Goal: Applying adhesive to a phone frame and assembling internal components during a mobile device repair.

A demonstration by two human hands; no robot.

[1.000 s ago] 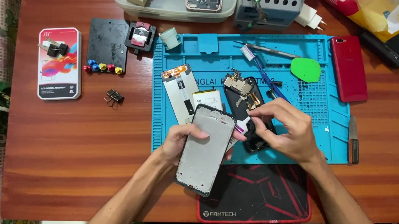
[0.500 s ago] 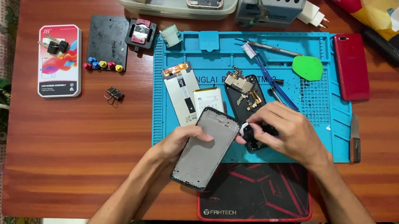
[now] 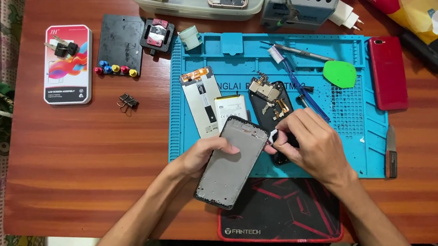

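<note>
a grey phone frame [image 3: 233,161] is held tilted over the near edge of the blue work mat [image 3: 367,144], its lower end reaching over the black and red mouse pad [image 3: 289,211]. the frame is gripped along its left side by the left hand [image 3: 206,153], whose fingers [image 3: 228,147] are curled together and clamped on its edge. the right hand [image 3: 312,142] is set just beside the frame's upper right corner, its fingers [image 3: 281,128] pinched together on a small pale piece that is too small to be made out. a dark opened phone body [image 3: 271,100] is partly covered by this hand. a white battery [image 3: 230,107] and a screen panel with an orange flex cable [image 3: 201,100] are laid on the mat behind the frame. a green pick [image 3: 340,73] and a red phone [image 3: 388,72] are seen further right, well apart from the hands, on the wooden table [image 3: 85,154]
</note>
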